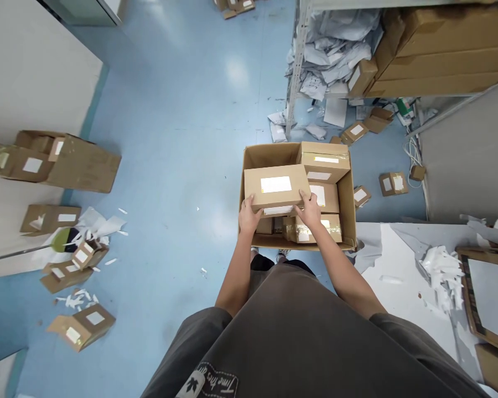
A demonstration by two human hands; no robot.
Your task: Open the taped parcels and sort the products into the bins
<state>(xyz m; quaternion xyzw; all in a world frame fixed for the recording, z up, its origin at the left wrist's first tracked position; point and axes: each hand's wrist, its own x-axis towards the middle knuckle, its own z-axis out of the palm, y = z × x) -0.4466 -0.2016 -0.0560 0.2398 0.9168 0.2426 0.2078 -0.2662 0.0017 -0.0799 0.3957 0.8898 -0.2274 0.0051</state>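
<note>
While left hand (249, 216) and right hand (308, 209) grip it, tan carton (276, 187), white label (276, 184)

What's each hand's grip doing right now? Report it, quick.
Left hand: closed, holding a cardboard box.
Right hand: closed, holding the same cardboard box.

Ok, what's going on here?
A person holds a small box with a white label in both hands, left hand and right hand at its near edge, above an open carton. Other boxes already sit in the carton. Loose white mailers are piled on a shelf beyond it, and more cardboard boxes lie around the blue floor.
</note>
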